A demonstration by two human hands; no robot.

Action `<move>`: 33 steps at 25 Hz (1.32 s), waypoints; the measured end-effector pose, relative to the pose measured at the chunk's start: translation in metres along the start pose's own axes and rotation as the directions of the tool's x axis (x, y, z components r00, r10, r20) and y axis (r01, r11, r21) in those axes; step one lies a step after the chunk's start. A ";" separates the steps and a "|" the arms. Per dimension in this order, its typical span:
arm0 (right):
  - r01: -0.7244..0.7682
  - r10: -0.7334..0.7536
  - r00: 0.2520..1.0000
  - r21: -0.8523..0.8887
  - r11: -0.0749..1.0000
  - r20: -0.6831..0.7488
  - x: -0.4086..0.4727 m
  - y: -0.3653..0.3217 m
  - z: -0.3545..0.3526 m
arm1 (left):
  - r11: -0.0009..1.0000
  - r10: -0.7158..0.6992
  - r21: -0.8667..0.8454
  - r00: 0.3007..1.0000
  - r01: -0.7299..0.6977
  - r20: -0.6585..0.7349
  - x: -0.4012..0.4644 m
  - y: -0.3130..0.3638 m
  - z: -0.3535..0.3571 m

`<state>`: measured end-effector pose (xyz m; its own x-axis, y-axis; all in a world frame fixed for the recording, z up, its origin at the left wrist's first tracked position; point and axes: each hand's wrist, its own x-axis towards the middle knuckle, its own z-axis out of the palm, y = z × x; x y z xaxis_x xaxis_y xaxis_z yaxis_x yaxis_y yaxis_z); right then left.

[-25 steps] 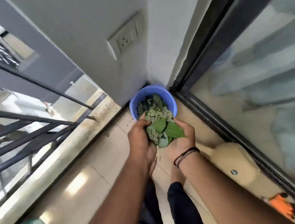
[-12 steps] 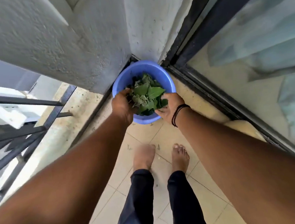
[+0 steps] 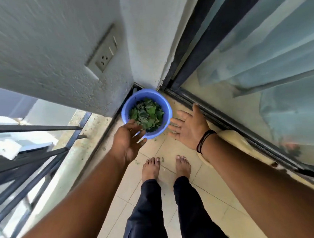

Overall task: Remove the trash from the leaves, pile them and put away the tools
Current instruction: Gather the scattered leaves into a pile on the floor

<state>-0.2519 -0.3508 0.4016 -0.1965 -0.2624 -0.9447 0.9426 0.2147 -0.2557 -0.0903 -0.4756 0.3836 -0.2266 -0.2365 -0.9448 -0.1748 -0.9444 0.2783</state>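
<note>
A blue plastic bucket [image 3: 165,104] stands on the tiled floor in the corner between the white wall and the sliding door. Green leaves [image 3: 147,115] fill its bottom. My left hand [image 3: 128,139] hovers over the bucket's near rim with relaxed fingers and holds nothing. My right hand [image 3: 188,128] is spread flat, palm up, just right of the bucket and apart from it. A few leaf scraps [image 3: 155,139] lie on the tiles by the bucket.
A glass sliding door with a dark frame [image 3: 218,117] runs along the right. A metal railing [image 3: 33,156] lines the left edge of the balcony. A wall socket [image 3: 103,54] sits above the bucket. My bare feet [image 3: 150,169] stand on the tiles behind it.
Both hands carried a bunch of leaves into the bucket, let it go and pulled back apart. The leaves now lie in the bucket.
</note>
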 end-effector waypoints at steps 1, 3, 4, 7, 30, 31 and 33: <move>0.031 -0.032 0.999 0.040 0.999 0.019 -0.045 -0.010 0.002 | 1.000 -0.007 -0.018 0.998 0.008 0.055 -0.044 0.010 0.007; 0.113 -0.119 0.992 0.113 0.987 0.045 -0.133 -0.024 0.000 | 1.000 -0.006 0.005 0.986 0.005 0.164 -0.122 0.022 0.022; 0.150 -0.157 0.987 0.136 0.979 0.044 -0.173 -0.030 -0.003 | 1.000 0.004 0.018 0.977 -0.008 0.212 -0.154 0.026 0.029; 0.261 -0.264 0.964 0.127 0.957 0.012 -0.298 -0.041 -0.023 | 0.998 0.032 0.047 0.936 -0.052 0.351 -0.254 0.031 0.066; 0.779 -0.058 0.587 0.583 -0.232 -0.807 -0.651 0.359 -0.489 | 0.233 -0.765 0.911 0.514 -0.340 0.388 -0.603 -0.540 0.238; 0.784 -0.025 0.578 0.563 -0.262 -0.816 -0.656 0.372 -0.497 | 0.191 -0.787 0.911 0.498 -0.367 0.366 -0.612 -0.558 0.236; 0.789 0.029 0.561 0.523 -0.323 -0.827 -0.665 0.396 -0.514 | 0.129 -0.821 0.891 0.457 -0.435 0.342 -0.625 -0.588 0.241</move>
<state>0.1135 0.3929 0.8232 -0.3063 0.6375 -0.7069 -0.3180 -0.7685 -0.5552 -0.0768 0.2823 0.8525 -0.2878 0.7454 -0.6013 -0.7779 0.1843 0.6008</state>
